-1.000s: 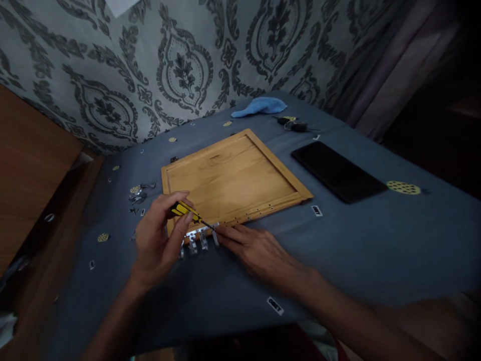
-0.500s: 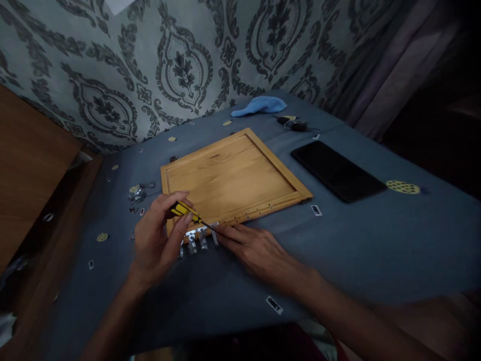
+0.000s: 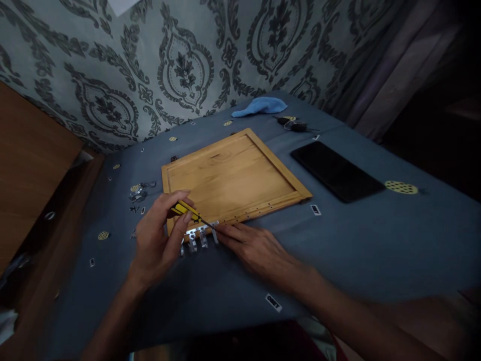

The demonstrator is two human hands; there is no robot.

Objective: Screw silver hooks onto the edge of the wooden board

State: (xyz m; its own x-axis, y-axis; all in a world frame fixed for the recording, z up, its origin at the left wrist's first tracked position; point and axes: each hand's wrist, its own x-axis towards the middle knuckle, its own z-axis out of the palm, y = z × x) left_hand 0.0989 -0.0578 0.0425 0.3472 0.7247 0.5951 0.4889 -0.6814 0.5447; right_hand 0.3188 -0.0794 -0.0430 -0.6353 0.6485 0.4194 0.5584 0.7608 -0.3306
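My left hand [image 3: 160, 233] grips a yellow and black screwdriver [image 3: 187, 211], its thin shaft slanting down to the right. The tip is at the right end of a silver hook strip [image 3: 193, 239] on the near edge of a framed wooden board [image 3: 229, 173]. My right hand [image 3: 255, 248] lies beside that end, palm down, its fingers pressed together near the tip. Whether those fingertips pinch a small part cannot be made out. A row of small dark holes runs along the board's near edge, right of the strip.
Loose metal hooks [image 3: 140, 192] and small screws [image 3: 134, 209] lie left of the board on the blue cloth [image 3: 361, 245]. A black phone [image 3: 337, 170] is at the right. Behind are dark-handled tools [image 3: 295, 125] and a blue rag [image 3: 261, 106].
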